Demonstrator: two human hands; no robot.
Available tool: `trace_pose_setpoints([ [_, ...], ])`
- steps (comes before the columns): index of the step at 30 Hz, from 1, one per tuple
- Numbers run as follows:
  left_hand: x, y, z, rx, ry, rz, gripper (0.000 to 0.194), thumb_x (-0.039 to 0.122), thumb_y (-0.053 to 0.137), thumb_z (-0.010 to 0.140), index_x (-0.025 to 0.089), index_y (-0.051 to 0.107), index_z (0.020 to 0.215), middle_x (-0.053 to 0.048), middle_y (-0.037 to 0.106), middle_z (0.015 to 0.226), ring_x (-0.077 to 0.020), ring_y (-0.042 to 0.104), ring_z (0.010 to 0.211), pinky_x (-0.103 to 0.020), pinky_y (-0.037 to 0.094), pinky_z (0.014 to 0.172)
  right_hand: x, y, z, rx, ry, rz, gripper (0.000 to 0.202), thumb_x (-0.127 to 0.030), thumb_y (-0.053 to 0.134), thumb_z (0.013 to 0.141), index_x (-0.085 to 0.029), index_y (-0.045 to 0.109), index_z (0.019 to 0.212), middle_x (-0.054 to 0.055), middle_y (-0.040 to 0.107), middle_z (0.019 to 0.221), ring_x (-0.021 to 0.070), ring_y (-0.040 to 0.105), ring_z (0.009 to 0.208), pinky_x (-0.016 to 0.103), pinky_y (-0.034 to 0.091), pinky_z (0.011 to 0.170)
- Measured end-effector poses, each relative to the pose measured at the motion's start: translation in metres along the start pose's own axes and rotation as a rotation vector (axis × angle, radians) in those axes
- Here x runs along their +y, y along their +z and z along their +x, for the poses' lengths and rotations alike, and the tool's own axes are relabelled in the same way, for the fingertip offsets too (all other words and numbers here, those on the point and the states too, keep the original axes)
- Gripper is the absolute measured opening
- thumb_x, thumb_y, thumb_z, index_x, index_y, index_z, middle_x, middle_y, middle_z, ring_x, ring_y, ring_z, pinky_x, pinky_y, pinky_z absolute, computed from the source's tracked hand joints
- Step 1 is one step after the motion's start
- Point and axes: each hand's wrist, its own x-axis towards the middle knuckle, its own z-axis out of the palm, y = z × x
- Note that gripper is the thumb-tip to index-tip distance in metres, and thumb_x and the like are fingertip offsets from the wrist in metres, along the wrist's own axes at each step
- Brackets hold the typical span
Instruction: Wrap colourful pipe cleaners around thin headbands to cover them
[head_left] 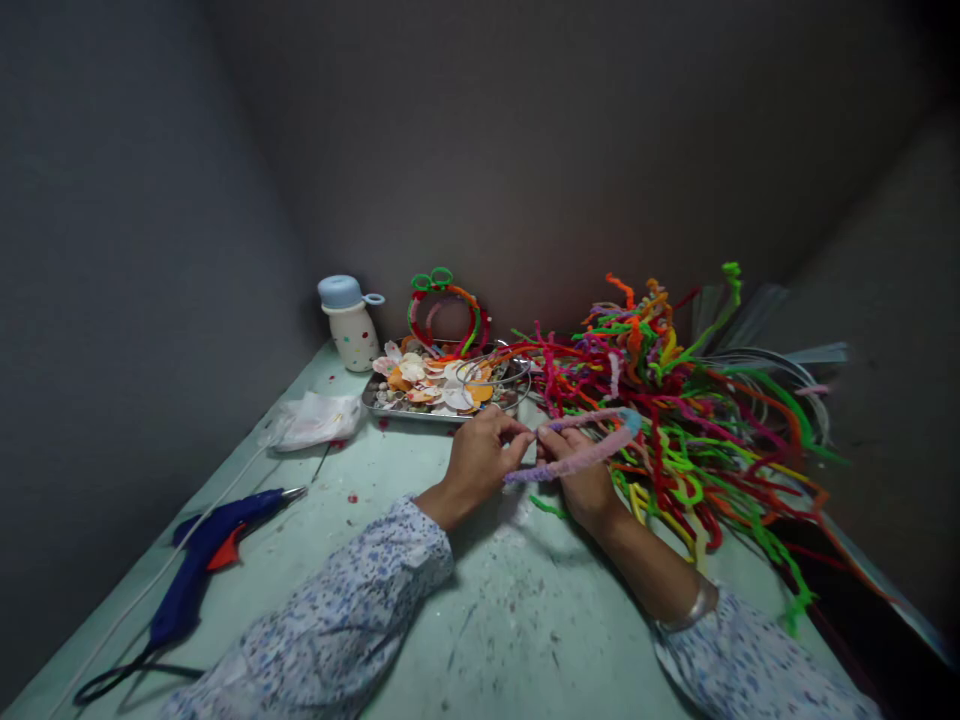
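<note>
A headband (589, 457) wrapped in fuzzy pipe cleaner, pink and lilac with a light blue stretch at its bend, lies across my right hand. My right hand (585, 485) is closed, with thumb and fingers pinching near the headband's upper end. Fingertips of my left hand (484, 455) are pinched together at that same end, touching the right fingertips. The headband's other, lilac end points left, free, below the fingers. What exactly sits between the left fingertips is too small to make out. A short green pipe cleaner piece (547, 507) lies under my right hand.
A metal tray (412, 413) holds felt-like cut shapes and beads, with finished-looking colourful headbands (480, 325) behind. Tangled pipe cleaners (660, 400) heap at the right. A blue glue gun (202, 565) with cord, a white plastic packet (315, 420) and a bottle (352, 335) stand left.
</note>
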Motion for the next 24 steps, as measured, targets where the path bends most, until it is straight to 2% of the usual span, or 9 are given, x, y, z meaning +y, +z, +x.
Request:
trace_pose_setpoints([
  [3,-0.002,-0.001,0.003,-0.051,-0.061,-0.035,0.014,0.025,0.061,0.079,0.015,0.070,0.074,-0.003,0.062,0.073,-0.0138,0.056,0.070,-0.025,0.040,0.064,0.000,0.000,0.000,0.000,-0.017,-0.015,0.034,-0.047,0.058,0.080,-0.018,0.056,0.064,-0.002,0.053,0.048,0.0096,0.045,0.040,0.021,0.033,0.039],
  [6,-0.004,-0.001,0.006,-0.149,-0.152,-0.132,0.019,0.028,0.058,0.079,0.013,0.068,0.071,-0.002,0.061,0.067,-0.0122,0.052,0.062,-0.024,0.036,0.057,-0.002,0.001,-0.001,0.003,0.005,-0.034,0.030,-0.043,0.058,0.080,-0.017,0.058,0.065,-0.002,0.053,0.045,0.0096,0.046,0.039,0.020,0.033,0.038],
  [13,-0.007,-0.002,0.009,-0.286,-0.351,-0.428,0.028,0.039,0.061,0.073,0.013,0.057,0.062,0.003,0.047,0.052,-0.0077,0.038,0.047,-0.022,0.028,0.047,-0.008,0.004,-0.001,0.022,0.082,0.018,0.027,-0.040,0.061,0.073,-0.018,0.052,0.059,-0.003,0.052,0.041,0.0088,0.044,0.036,0.019,0.032,0.035],
  [17,-0.002,-0.008,0.007,-0.387,-0.408,-0.617,0.035,0.045,0.065,0.069,0.013,0.054,0.062,0.003,0.045,0.052,-0.0064,0.035,0.045,-0.023,0.025,0.046,-0.008,0.003,-0.001,0.015,0.101,0.007,0.027,-0.039,0.060,0.075,-0.018,0.053,0.059,-0.002,0.054,0.043,0.0085,0.045,0.036,0.019,0.034,0.037],
  [19,0.001,-0.011,0.007,-0.398,-0.422,-0.644,0.036,0.046,0.068,0.066,0.013,0.054,0.063,0.003,0.045,0.053,-0.0060,0.034,0.045,-0.023,0.023,0.046,-0.008,0.002,-0.001,0.016,0.107,0.019,0.027,-0.039,0.060,0.075,-0.018,0.053,0.060,-0.002,0.054,0.044,0.0084,0.045,0.036,0.019,0.034,0.037],
  [24,0.004,-0.013,0.009,-0.318,-0.462,-0.550,0.040,0.047,0.075,0.060,0.013,0.054,0.058,0.006,0.039,0.049,-0.0052,0.028,0.045,-0.024,0.018,0.047,-0.007,0.001,0.000,0.036,0.117,0.007,0.028,-0.040,0.059,0.076,-0.018,0.053,0.058,-0.002,0.053,0.042,0.0082,0.043,0.035,0.020,0.032,0.036],
])
